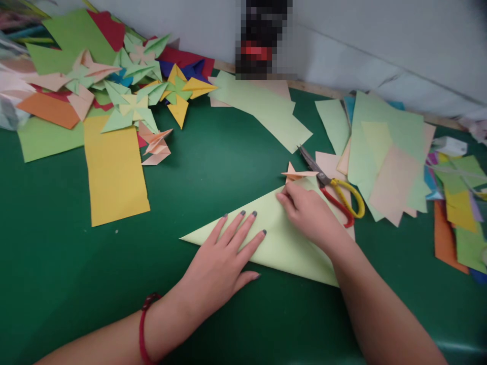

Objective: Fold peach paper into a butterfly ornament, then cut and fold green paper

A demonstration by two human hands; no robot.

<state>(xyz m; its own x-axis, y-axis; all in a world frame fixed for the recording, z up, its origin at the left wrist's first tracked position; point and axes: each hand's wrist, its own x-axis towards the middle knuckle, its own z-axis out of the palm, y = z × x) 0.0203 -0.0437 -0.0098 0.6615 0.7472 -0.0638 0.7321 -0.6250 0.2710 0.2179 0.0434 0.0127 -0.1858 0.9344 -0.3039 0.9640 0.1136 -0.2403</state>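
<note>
A light green sheet of paper (266, 223), folded into a large triangle, lies on the green tabletop, one sharp corner pointing left. My left hand (224, 253) rests flat on its left half, fingers spread. At the paper's upper edge, my right hand (304, 208) has its fingers curled together against the fold; the fingertips are partly hidden. Just beyond that hand are scissors (323, 177) with one red and one yellow handle, blades pointing away. A small peach folded paper piece (294, 174) sits beside the blades, touching or very near the triangle's edge.
Folded paper flowers (133, 106) and coloured sheets pile up at the back left, with a yellow sheet (116, 172) in front. Pale green and peach sheets (388, 157) are stacked at right. Coloured scraps (460, 213) lie farther right. A wall (361, 45) borders the table (220, 147).
</note>
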